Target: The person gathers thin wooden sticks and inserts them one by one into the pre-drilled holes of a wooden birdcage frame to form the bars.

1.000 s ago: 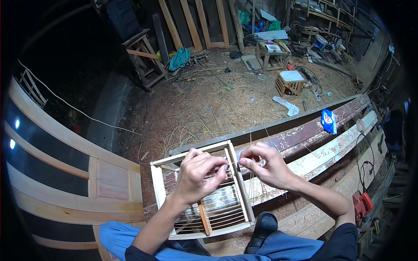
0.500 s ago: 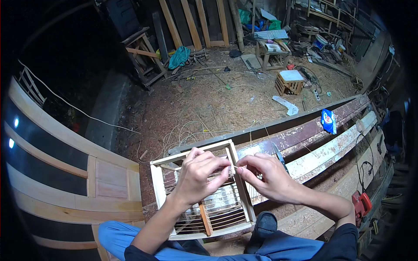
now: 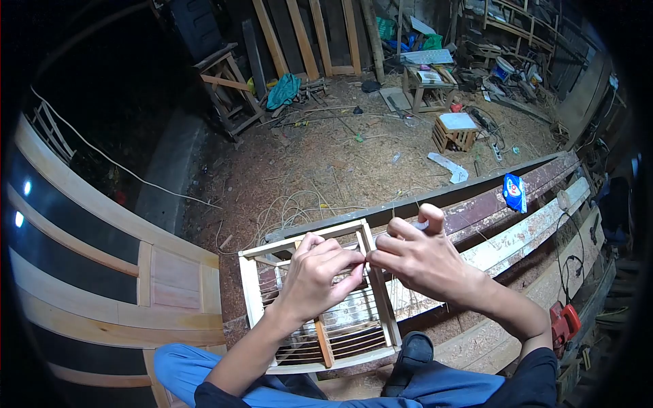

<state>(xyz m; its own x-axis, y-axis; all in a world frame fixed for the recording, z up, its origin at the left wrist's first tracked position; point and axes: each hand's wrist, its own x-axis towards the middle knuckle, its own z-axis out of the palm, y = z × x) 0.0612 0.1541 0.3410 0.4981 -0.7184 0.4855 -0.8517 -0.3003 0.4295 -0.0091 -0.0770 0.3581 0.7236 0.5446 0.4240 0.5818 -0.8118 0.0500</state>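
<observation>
At the centre of the picture, over the light wooden cage frame (image 3: 250, 289) on the worktop, the fingers of the left hand (image 3: 316, 275) and right hand (image 3: 418, 262) are clamped on a thin rod (image 3: 366, 256), likely springy and snappable, best gripped close to the rail.

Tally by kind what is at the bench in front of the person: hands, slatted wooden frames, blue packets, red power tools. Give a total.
Hands: 2 (left hand, right hand)
slatted wooden frame: 1
blue packet: 1
red power tool: 1
Total: 5
</observation>
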